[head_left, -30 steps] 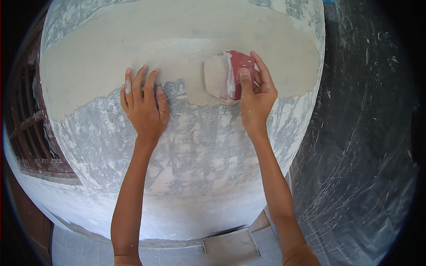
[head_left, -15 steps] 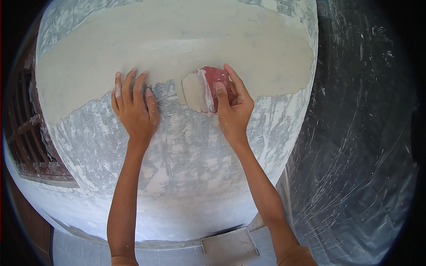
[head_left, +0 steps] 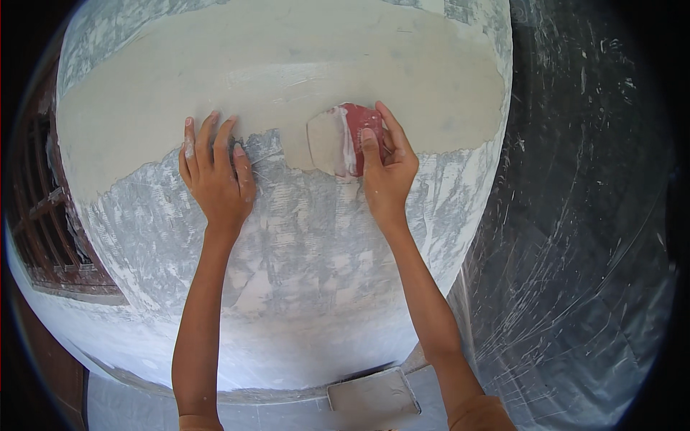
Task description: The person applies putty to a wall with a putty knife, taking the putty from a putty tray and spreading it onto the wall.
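My right hand (head_left: 390,165) grips a red flat scraper (head_left: 359,118), thumb on its near face and fingers behind. Pale filler (head_left: 327,140) coats the scraper's left part, which lies against the wall or just off it; I cannot tell which. My left hand (head_left: 218,169) rests with spread fingers on the wall (head_left: 309,237), fingertips on the smooth beige coat (head_left: 287,72) and palm over the patchy grey area below. A ragged lower edge of the coat runs between both hands.
A shallow rectangular tray (head_left: 374,395) of pale material sits at the wall's foot. Dark plastic sheeting (head_left: 575,237) with white splashes covers the right side. A brown barred window frame (head_left: 50,208) is at the left.
My right hand has slid the scraper slightly right and up along the coat, leaving more beige filler at its left. My left hand has stayed nearly in place.
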A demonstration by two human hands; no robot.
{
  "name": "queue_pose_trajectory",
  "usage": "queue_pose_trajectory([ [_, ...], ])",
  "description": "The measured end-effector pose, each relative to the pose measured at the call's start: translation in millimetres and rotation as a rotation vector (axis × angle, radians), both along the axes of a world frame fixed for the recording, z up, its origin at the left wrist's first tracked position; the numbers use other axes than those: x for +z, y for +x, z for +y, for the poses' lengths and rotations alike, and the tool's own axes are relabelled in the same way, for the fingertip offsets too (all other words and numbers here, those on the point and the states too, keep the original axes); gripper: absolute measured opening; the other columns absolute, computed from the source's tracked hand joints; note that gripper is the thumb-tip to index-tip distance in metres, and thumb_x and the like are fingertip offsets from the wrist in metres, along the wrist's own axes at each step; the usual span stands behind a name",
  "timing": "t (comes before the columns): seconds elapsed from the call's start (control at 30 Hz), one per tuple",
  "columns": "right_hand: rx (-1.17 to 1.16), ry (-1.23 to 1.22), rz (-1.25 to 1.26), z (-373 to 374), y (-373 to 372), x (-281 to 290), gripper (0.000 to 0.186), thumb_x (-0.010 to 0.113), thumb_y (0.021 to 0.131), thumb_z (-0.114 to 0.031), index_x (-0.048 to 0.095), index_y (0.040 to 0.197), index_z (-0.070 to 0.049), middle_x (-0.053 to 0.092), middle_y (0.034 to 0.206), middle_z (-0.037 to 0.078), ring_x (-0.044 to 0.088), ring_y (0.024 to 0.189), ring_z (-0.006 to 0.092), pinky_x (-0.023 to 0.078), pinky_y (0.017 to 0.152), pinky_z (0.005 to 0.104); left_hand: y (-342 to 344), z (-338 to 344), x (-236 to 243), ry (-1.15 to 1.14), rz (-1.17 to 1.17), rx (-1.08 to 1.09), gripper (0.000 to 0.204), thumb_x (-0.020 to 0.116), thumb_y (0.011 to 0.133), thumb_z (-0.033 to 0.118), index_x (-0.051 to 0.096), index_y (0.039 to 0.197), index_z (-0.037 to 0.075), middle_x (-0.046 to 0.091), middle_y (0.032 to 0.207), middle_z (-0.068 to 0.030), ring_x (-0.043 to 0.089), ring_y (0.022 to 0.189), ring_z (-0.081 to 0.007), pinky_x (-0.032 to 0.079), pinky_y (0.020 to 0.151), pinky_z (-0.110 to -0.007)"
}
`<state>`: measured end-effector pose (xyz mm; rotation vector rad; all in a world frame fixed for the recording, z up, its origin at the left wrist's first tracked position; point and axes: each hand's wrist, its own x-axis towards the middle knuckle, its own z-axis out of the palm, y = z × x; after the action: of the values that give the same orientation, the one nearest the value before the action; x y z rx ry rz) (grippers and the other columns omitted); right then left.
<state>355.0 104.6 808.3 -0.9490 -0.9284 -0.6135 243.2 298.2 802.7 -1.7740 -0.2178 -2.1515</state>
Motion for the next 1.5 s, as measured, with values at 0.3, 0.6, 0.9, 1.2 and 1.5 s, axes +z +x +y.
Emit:
queue_pose_trajectory([
  [0.3, 0.031, 0.15, -0.015, -34.6, 9.0, 17.2, 0.041, 0.058, 0.098, -0.005, 0.052, 0.138, 0.001, 0.063, 0.125, 0.017, 0.064, 0.106, 0.0162, 0.051, 0.091, 0.0267, 0.3, -3.7, 2.1, -0.021, 0.011, -0.043, 0.037, 0.047, 0.096, 0.02, 0.058, 0.132, 0.014, 0.05, 0.143, -0.0074, 0.034, 0.143, -0.0342, 0.018, 0.114, -0.053],
  [0.6, -0.106, 0.254, 0.07, -54.6, 21.7, 34.4, 0.038, 0.056, 0.097, -0.003, 0.054, 0.135, 0.0, 0.067, 0.11, 0.017, 0.066, 0.1, 0.016, 0.054, 0.083, 0.0266, 0.8, -3.4, 0.5, -0.024, 0.018, -0.011, 0.038, 0.047, 0.097, 0.021, 0.057, 0.132, 0.013, 0.05, 0.143, -0.0075, 0.034, 0.143, -0.0332, 0.019, 0.114, -0.051],
  [0.9, 0.024, 0.051, -0.094, 13.3, -7.5, 38.2, 0.037, 0.061, 0.096, -0.006, 0.058, 0.132, 0.0, 0.066, 0.117, 0.016, 0.064, 0.105, 0.0169, 0.05, 0.093, 0.0298, 2.3, -1.3, -0.7, 0.001, 0.012, -0.007, 0.037, 0.046, 0.097, 0.021, 0.058, 0.131, 0.014, 0.05, 0.143, -0.0069, 0.033, 0.143, -0.0327, 0.019, 0.114, -0.051],
  [1.2, -0.011, 0.227, -0.032, -36.0, 10.3, 37.0, 0.038, 0.057, 0.097, -0.004, 0.053, 0.135, 0.0, 0.067, 0.114, 0.017, 0.066, 0.103, 0.0182, 0.052, 0.092, 0.0278, 0.9, -6.7, 0.5, -0.008, 0.043, -0.023, 0.037, 0.047, 0.097, 0.021, 0.058, 0.131, 0.014, 0.05, 0.144, -0.0071, 0.033, 0.143, -0.0327, 0.018, 0.114, -0.051],
  [1.5, -0.068, 0.157, 0.053, -35.0, 28.4, 3.9, 0.038, 0.057, 0.098, -0.005, 0.053, 0.135, 0.0, 0.067, 0.114, 0.017, 0.065, 0.103, 0.0162, 0.052, 0.091, 0.0291, -1.0, -0.8, -2.7, -0.026, 0.022, 0.01, 0.037, 0.047, 0.097, 0.022, 0.058, 0.131, 0.014, 0.05, 0.144, -0.0069, 0.032, 0.144, -0.0327, 0.018, 0.114, -0.053],
])
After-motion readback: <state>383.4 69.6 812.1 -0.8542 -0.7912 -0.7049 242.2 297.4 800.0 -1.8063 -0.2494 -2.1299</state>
